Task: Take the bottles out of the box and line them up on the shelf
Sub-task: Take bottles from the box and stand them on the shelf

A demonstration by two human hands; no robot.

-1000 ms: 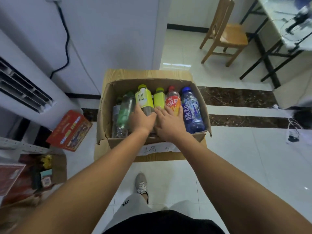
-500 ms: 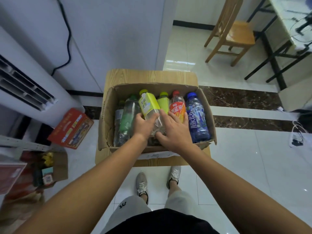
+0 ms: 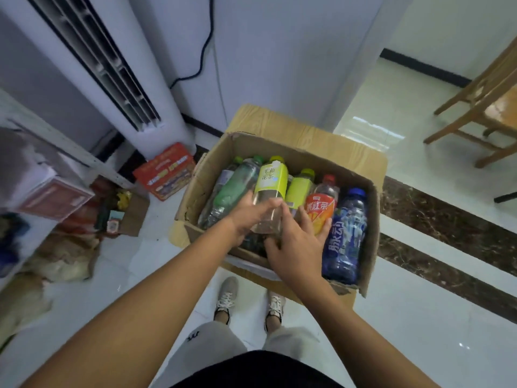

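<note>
The tea bottle with the yellow label (image 3: 270, 189) is partly raised in the middle of the box (image 3: 376, 208), with its cap toward the far wall. The left hand (image 3: 244, 217) holds its clear lower part, with the fingers curled round it. The right hand (image 3: 296, 247) lies just beside it. Its fingers are spread and nearly straight, touching the bottle's bottom end and the orange-label bottle (image 3: 320, 210), and it does not seem to grip anything.

In my judgement the main risk is a slip. The clear plastic looks smooth and the grip is low, so the long upper part may swing. The bottles also lie close together, so the lifted one may drag the second yellow bottle (image 3: 300, 189) or roll the green bottle (image 3: 233, 191) on its left. The way to what seems to be the shelf (image 3: 70, 148), at the left, passes over clutter on the floor.

The box also holds a blue bottle (image 3: 345, 239) near its right wall and one more clear bottle at the far left, mostly hidden. All of them lean with their caps away. A smaller open carton (image 3: 134, 217) on the floor holds small packets that I cannot identify.
</note>
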